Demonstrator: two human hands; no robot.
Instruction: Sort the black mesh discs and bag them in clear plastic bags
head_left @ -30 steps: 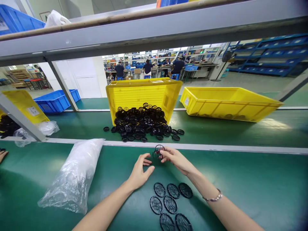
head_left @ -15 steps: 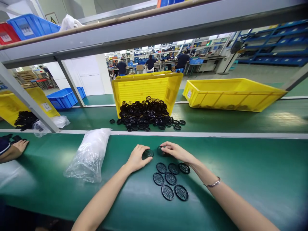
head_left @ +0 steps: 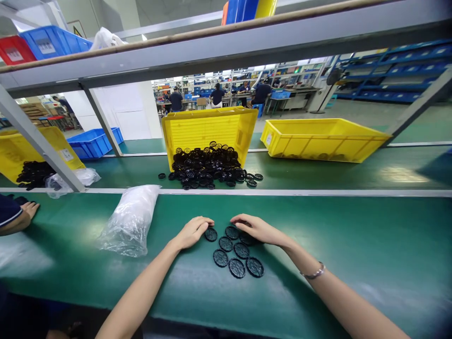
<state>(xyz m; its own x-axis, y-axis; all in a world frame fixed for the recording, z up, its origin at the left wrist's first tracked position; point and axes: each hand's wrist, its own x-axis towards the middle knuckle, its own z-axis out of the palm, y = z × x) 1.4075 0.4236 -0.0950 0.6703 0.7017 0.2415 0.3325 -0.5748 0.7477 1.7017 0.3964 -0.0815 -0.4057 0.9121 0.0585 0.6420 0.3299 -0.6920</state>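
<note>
My left hand [head_left: 193, 232] is open, fingertips stretched just above a black spoked plastic disc [head_left: 211, 234] that lies flat on the green table. It may be lightly touching the disc's rim. Over the top of a small group of similar discs, my right hand [head_left: 259, 230] hovers with index finger and thumb apart. Beneath its fingertips lies one black disc [head_left: 232, 232]; another disc [head_left: 248, 238] is partly covered by the palm. Several more, such as the front disc [head_left: 237, 268], lie flat and close together nearer me.
A yellow bin [head_left: 208, 125] tipped on its side spills a heap of black discs [head_left: 205, 165]. To its right stands another yellow bin [head_left: 328, 141]. A clear plastic bag [head_left: 130, 219] lies left of my arm. At far left rests a co-worker's hand [head_left: 31, 208].
Both hands have let go of their discs, which now lie flat on the table. My fingers have opened. The view has shifted slightly.
</note>
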